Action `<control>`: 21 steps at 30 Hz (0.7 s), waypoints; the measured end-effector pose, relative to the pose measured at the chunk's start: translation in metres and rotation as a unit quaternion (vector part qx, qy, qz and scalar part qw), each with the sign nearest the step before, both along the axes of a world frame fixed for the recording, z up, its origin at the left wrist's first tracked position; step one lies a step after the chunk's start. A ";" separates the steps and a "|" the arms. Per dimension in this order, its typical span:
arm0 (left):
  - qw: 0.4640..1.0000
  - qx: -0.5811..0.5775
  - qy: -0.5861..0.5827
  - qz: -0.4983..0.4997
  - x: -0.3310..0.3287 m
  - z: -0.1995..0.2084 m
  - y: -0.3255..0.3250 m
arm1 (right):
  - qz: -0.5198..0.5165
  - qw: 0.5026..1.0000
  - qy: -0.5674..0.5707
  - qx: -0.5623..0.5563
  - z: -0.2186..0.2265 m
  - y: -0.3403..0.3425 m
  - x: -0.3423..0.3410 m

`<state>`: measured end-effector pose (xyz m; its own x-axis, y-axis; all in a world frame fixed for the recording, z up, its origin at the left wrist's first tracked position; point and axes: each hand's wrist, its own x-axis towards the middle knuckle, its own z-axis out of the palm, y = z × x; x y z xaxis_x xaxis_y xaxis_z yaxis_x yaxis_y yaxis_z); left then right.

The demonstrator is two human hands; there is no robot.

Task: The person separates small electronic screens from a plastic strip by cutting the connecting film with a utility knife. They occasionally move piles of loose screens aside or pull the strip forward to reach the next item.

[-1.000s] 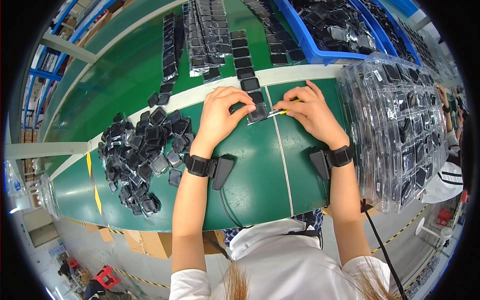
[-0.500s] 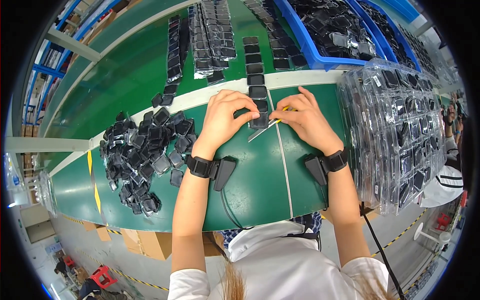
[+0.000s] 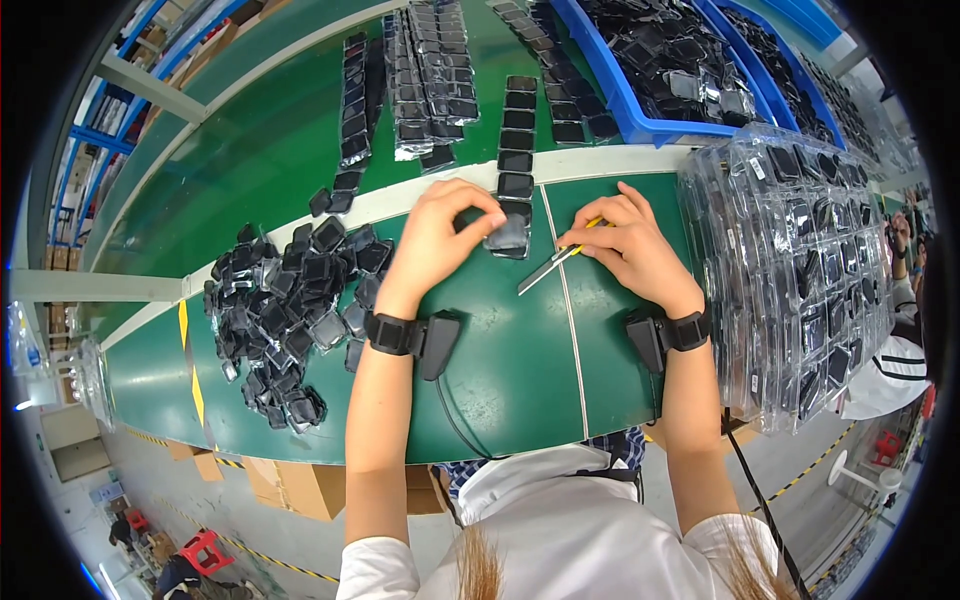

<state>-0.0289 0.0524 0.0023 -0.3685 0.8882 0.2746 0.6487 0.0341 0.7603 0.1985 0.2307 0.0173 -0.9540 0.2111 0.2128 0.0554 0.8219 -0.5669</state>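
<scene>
My left hand (image 3: 437, 238) pinches a small translucent grey square piece (image 3: 508, 237) between thumb and fingertips, over the near end of a strip of black square parts (image 3: 516, 160) in clear packaging. Whether the piece is a loose film or a wrapped part, I cannot tell. My right hand (image 3: 628, 243) is closed round a yellow utility knife (image 3: 572, 250). Its long metal blade points down and left, just above the green table (image 3: 500, 370) and apart from the strip. Black bands with small boxes sit on both wrists.
A heap of black square parts (image 3: 290, 300) lies left on the table. Stacked clear trays (image 3: 790, 290) holding dark parts stand at the right. Farther back are more strips (image 3: 430, 75) and blue bins (image 3: 640, 125) full of dark parts. A pale ledge (image 3: 400, 192) crosses behind my hands.
The knife and my right hand have moved away from the strip, to the right and slightly nearer. My left fingers now hold the grey piece raised over the strip's near end.
</scene>
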 end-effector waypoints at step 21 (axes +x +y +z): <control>0.983 -0.115 0.136 -0.052 0.006 0.026 -0.011 | -0.079 0.996 0.036 0.010 -0.004 0.005 0.001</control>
<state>-0.0232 0.0416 0.0281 -0.2134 0.9671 0.1384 0.8362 0.1076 0.5378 0.1995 0.2354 0.0137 -0.8910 0.3527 0.2860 0.1449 0.8177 -0.5570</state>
